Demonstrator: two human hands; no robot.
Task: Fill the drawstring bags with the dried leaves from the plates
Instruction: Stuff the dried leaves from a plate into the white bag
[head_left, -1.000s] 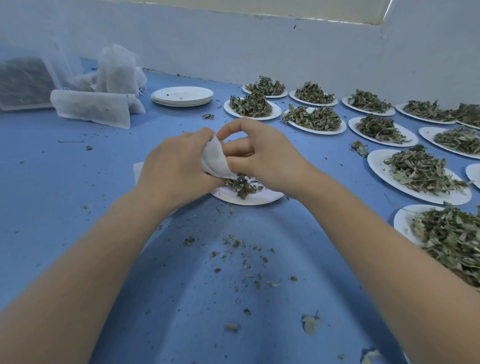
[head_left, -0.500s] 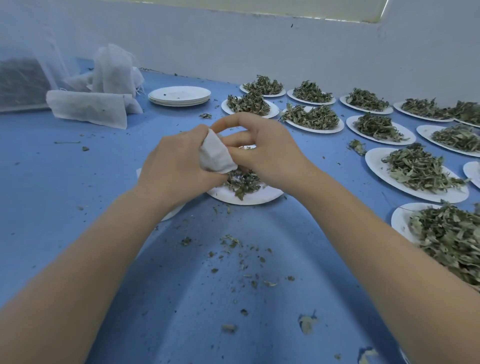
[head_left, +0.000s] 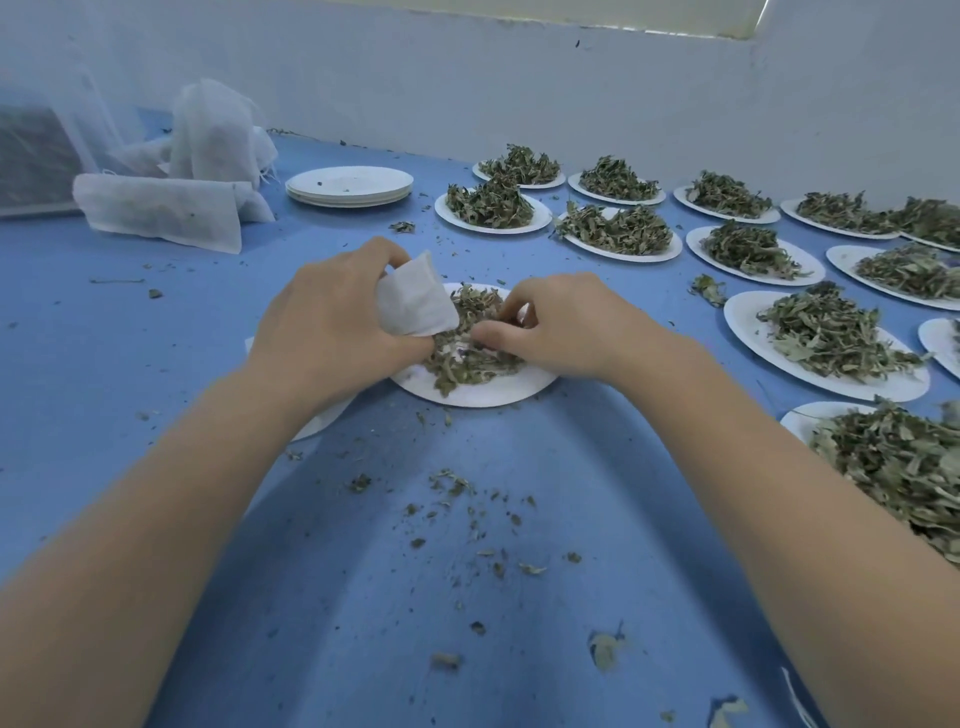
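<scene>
Over the crumb-strewn blue bench (head_left: 156, 322), the right hand (head_left: 566, 325) curls its fingers into the dried leaves (head_left: 467, 358) on the near plate (head_left: 478, 395), while just to its left the left hand (head_left: 332, 322) grips the drawstring bag (head_left: 413, 301) above that pile, with heaped plates (head_left: 831, 379) beyond.

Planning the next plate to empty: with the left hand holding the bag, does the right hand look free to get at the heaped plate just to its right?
Probably yes. The right hand only pinches leaves on the near plate, while the left hand grips the bag. Only bare blue table lies between it and the heaped plate.
</scene>
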